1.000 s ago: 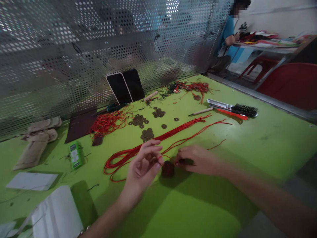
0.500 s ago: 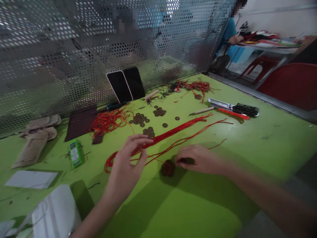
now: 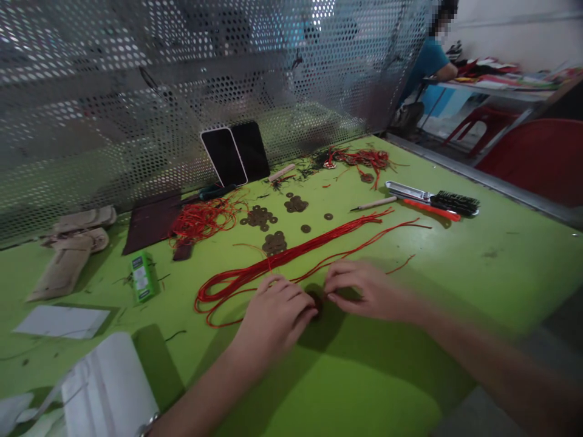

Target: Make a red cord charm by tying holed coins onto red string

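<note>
My left hand and my right hand lie close together on the green table, fingertips meeting over a small dark round piece wound with red cord. The piece is mostly covered by my fingers. A long bundle of red cords stretches across the table just beyond both hands. Farther back lie piles of brown coins with holes.
Two dark phones lean on the perforated metal screen. A tangle of red thread, a green box, a brush, beige pouches and white paper lie about. A person in blue sits far right.
My left hand pulled out to the left with the cord, then came back down onto the dark piece beside my right hand. My right hand stayed in place.
</note>
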`<act>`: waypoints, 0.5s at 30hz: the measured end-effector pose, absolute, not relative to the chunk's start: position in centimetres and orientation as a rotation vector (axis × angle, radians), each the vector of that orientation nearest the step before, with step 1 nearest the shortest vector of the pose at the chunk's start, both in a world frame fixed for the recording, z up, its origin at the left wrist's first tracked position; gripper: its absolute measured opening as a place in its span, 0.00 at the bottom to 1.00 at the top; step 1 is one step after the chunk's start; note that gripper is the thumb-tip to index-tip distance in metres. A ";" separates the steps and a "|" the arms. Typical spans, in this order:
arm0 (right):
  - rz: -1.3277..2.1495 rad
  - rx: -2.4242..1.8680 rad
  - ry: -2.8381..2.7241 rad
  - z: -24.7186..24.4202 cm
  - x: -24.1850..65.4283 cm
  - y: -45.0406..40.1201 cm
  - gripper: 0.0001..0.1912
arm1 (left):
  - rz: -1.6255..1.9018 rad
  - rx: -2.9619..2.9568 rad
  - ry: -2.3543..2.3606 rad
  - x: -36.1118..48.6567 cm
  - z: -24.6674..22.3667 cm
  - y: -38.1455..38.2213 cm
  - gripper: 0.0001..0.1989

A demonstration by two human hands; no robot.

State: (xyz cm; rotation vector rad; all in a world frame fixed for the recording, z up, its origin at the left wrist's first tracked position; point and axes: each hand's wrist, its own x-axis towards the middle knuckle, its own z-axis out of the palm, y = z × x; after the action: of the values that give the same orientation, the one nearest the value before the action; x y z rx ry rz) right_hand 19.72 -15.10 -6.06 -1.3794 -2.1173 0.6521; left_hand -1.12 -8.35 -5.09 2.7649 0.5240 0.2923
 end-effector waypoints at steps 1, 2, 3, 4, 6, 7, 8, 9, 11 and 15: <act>0.662 -1.378 -2.100 -6.0 19.7 -15.1 0.07 | 0.298 2.709 0.544 -1.1 -5.0 -8.3 0.05; 0.690 -1.379 -2.085 -5.9 19.6 -15.2 0.07 | 0.304 2.650 0.568 -1.2 -5.0 -8.4 0.05; 0.726 -1.381 -2.072 -5.8 19.6 -15.2 0.07 | 0.302 2.592 0.601 -1.2 -4.9 -8.4 0.05; 0.768 -1.381 -2.059 -5.7 19.5 -15.3 0.07 | 0.291 2.537 0.639 -1.2 -4.9 -8.4 0.05; 0.862 -1.375 -2.028 -5.6 19.5 -15.4 0.08 | 0.250 2.443 0.716 -1.1 -4.9 -8.4 0.05; 0.913 -1.380 -2.000 -5.5 19.4 -15.4 0.08 | 0.230 2.402 0.749 -1.1 -4.9 -8.5 0.06; 0.972 -1.392 -1.960 -5.5 19.3 -15.5 0.08 | 0.215 2.361 0.776 -1.0 -4.9 -8.5 0.06; 1.045 -1.406 -1.907 -5.5 19.3 -15.5 0.09 | 0.208 2.317 0.797 -1.0 -4.9 -8.6 0.07; 1.211 -1.440 -1.775 -5.7 19.0 -15.7 0.14 | 0.213 2.221 0.822 -0.8 -4.9 -8.8 0.07; 1.352 -1.465 -1.645 -6.4 18.5 -15.8 0.23 | 0.230 2.060 0.810 -0.7 -5.1 -9.4 0.07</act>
State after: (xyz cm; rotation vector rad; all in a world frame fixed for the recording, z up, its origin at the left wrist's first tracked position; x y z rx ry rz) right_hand 18.46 -15.76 -6.37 -1.4648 -1.6450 1.3524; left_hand -0.66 -9.35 -5.09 2.0597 0.8097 0.2302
